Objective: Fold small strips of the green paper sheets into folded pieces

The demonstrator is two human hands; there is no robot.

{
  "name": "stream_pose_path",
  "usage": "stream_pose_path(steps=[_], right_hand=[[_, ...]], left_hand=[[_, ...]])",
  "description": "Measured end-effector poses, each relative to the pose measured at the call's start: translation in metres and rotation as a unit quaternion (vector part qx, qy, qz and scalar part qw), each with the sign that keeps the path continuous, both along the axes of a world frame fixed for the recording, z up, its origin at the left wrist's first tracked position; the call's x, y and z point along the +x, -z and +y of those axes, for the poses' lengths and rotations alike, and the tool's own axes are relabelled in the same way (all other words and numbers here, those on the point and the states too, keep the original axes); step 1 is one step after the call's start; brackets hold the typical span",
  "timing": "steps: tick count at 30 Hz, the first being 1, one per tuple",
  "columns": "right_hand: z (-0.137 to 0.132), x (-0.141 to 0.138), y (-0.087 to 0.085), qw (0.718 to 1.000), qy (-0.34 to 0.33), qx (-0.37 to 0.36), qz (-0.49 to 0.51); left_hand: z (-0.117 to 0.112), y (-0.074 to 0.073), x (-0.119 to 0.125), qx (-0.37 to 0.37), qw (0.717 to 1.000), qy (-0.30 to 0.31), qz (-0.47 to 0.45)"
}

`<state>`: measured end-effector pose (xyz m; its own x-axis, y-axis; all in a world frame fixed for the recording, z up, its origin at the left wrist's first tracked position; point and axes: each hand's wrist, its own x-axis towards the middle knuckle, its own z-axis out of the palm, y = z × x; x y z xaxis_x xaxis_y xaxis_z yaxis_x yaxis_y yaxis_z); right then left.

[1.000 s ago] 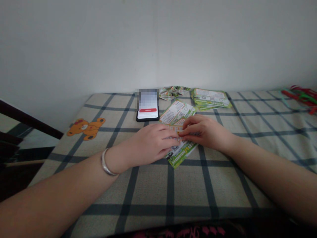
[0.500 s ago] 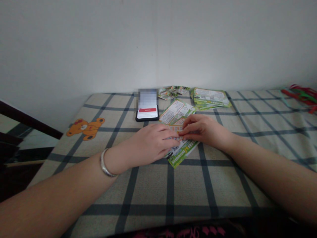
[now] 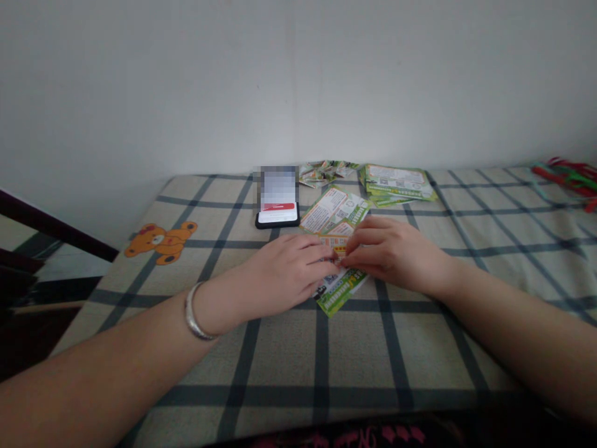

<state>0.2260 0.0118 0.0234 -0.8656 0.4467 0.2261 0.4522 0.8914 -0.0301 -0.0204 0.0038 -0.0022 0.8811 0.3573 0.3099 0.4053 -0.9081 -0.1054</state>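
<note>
A green and white printed leaflet (image 3: 332,301) lies slanted on the checked tablecloth under both hands. My left hand (image 3: 286,270), with a silver bangle (image 3: 192,316) at its wrist, rests palm down over the leaflet's left side, fingers extended and slightly bent. My right hand (image 3: 396,254) comes in from the right, its fingers bent and pressed together at the middle of the leaflet. The two sets of fingertips nearly meet there, over small orange printed squares. Whatever the right fingertips pinch is too small to make out. Another printed leaflet (image 3: 329,208) shows just beyond.
A phone (image 3: 278,218) with a lit, partly blurred screen lies behind my left hand. A stack of similar leaflets (image 3: 396,180) and a heap of small crumpled packets (image 3: 324,173) sit by the wall. Red and green strips (image 3: 569,180) lie far right; a bear picture (image 3: 161,241) is at left.
My right hand has shifted slightly right and turned palm down, its fingers lower over the leaflet. My left hand has stayed almost in place.
</note>
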Motion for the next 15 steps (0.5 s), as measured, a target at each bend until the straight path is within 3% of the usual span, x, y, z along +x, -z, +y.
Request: stream_pose_path(steps=[8, 15], right_hand=[[-0.013, -0.008, -0.005, 0.995, 0.021, 0.024, -0.089], [-0.011, -0.008, -0.006, 0.996, 0.013, 0.038, -0.077]], left_hand=[[-0.003, -0.007, 0.002, -0.021, 0.998, -0.021, 0.050], [-0.002, -0.008, 0.003, -0.006, 1.000, -0.003, 0.017]])
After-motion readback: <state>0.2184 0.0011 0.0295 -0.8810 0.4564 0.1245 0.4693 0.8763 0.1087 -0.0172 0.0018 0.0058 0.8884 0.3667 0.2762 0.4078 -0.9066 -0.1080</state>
